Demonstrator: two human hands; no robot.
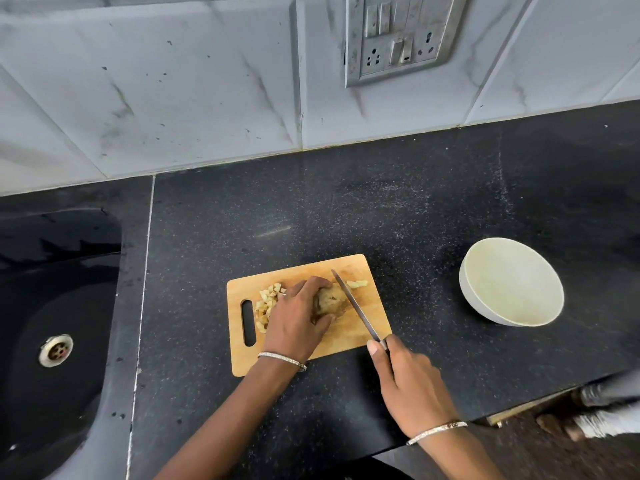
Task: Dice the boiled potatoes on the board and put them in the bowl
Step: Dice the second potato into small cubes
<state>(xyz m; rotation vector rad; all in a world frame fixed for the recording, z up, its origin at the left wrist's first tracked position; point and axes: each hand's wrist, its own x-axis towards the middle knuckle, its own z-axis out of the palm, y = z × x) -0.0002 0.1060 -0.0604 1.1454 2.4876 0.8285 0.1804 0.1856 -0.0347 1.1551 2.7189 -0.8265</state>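
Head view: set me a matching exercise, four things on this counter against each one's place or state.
1. bowl
2. knife
3. diced pieces
4. potato

A. on the board, held by the left hand
B. empty, on the counter right of the board
C. heaped by the board's handle slot
D. gripped by the right hand

Pairs: 1-B, 2-D, 3-C, 4-A.
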